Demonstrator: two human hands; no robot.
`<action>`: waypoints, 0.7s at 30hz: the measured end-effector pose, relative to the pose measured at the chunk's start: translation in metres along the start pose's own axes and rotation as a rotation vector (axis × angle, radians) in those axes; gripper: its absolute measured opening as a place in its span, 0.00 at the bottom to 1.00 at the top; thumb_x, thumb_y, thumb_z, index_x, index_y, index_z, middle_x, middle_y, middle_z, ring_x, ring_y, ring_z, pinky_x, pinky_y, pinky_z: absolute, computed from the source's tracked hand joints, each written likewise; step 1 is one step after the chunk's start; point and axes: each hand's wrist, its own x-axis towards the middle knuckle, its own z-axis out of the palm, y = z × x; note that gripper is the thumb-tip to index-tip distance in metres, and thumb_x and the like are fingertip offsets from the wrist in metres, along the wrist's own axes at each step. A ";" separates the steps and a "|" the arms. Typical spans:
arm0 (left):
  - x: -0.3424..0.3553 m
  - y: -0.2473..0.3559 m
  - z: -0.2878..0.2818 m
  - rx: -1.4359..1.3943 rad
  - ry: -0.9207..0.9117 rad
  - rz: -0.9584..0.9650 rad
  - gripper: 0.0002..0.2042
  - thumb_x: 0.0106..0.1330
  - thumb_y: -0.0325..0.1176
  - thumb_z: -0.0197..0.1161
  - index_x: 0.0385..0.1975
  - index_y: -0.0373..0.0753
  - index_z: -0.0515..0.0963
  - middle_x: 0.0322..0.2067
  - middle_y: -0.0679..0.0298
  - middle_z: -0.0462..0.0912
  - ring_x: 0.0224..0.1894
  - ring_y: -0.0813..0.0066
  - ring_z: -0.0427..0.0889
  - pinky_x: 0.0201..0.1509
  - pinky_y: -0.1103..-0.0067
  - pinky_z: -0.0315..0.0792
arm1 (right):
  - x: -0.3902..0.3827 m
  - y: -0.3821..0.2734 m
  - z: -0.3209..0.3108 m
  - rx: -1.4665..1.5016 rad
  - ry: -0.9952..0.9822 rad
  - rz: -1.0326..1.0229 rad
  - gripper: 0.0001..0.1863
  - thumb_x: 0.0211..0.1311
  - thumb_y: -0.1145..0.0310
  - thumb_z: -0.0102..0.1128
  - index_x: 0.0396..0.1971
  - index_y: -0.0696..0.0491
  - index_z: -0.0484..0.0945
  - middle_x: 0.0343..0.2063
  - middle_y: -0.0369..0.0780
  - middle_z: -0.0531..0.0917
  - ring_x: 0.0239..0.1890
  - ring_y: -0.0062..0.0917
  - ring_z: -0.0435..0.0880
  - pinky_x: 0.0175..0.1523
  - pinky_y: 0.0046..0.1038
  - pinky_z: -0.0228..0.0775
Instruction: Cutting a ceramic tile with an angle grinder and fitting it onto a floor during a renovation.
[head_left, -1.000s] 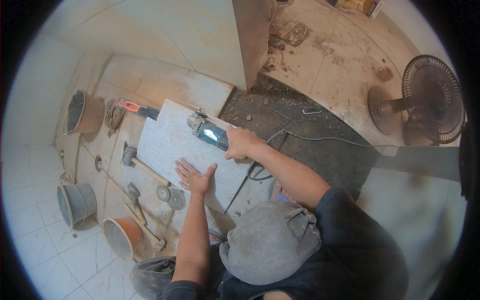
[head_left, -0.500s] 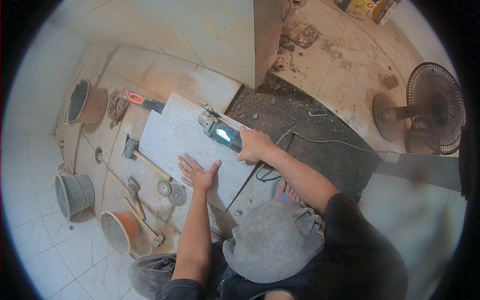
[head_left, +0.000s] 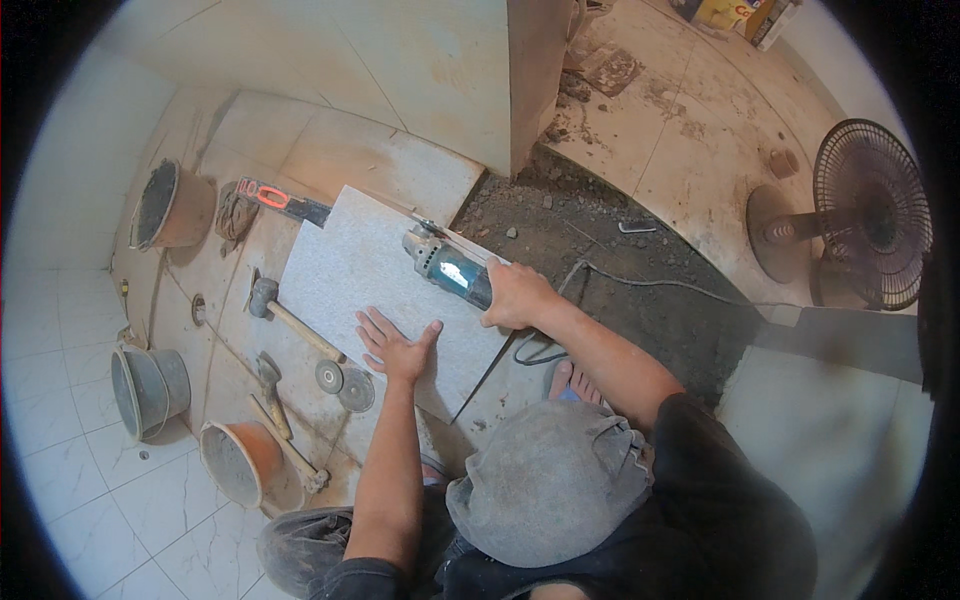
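Observation:
A pale grey floor tile lies at an angle in the middle of the floor. My left hand rests flat on its near part, fingers spread. In my right hand is a teal angle grinder, gripped round the rear of its body. The grinder's disc, seen nearly edge-on, stands at the tile's far right edge; whether it cuts into the tile cannot be made out. Two loose grinding discs lie beside the tile, left of my left forearm.
Left of the tile lie a mallet, a trowel and a hammer. Several buckets stand further left, including an orange one. An orange-handled level sits beyond the tile. Bare soil, a cable and a fan are to the right.
My right hand has drawn the angle grinder slightly back toward the right and nearer me along the tile's edge. My left hand stays in place on the tile.

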 end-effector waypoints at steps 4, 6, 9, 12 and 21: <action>-0.001 0.000 0.000 -0.006 0.004 -0.003 0.71 0.42 0.76 0.68 0.78 0.41 0.33 0.79 0.53 0.26 0.80 0.50 0.24 0.74 0.40 0.29 | -0.007 0.006 0.001 0.022 0.002 -0.012 0.40 0.39 0.59 0.76 0.53 0.63 0.70 0.45 0.58 0.84 0.52 0.51 0.84 0.58 0.46 0.76; 0.000 0.002 0.001 -0.006 0.004 0.001 0.71 0.42 0.76 0.68 0.78 0.41 0.33 0.79 0.53 0.27 0.80 0.50 0.24 0.74 0.40 0.29 | -0.006 0.009 0.004 0.018 0.008 -0.015 0.40 0.39 0.60 0.75 0.53 0.63 0.70 0.44 0.58 0.84 0.51 0.51 0.84 0.58 0.46 0.77; -0.001 0.001 0.002 -0.010 0.006 0.007 0.71 0.42 0.76 0.69 0.78 0.41 0.33 0.79 0.53 0.27 0.80 0.50 0.24 0.74 0.40 0.29 | -0.002 0.009 0.004 0.018 0.004 -0.017 0.39 0.39 0.60 0.75 0.52 0.63 0.70 0.45 0.58 0.84 0.51 0.51 0.84 0.58 0.46 0.77; -0.001 -0.002 0.002 -0.015 0.012 0.008 0.71 0.42 0.76 0.69 0.78 0.41 0.33 0.79 0.53 0.27 0.80 0.50 0.25 0.74 0.40 0.29 | -0.001 0.005 0.003 0.020 -0.012 -0.011 0.39 0.39 0.60 0.75 0.52 0.63 0.70 0.45 0.58 0.84 0.51 0.51 0.84 0.58 0.46 0.77; 0.000 0.001 0.000 0.007 0.005 0.009 0.71 0.43 0.77 0.68 0.78 0.40 0.33 0.79 0.53 0.27 0.80 0.50 0.25 0.74 0.39 0.30 | -0.019 0.016 0.003 0.021 0.004 -0.013 0.41 0.39 0.59 0.76 0.53 0.64 0.69 0.45 0.58 0.84 0.52 0.52 0.84 0.58 0.45 0.77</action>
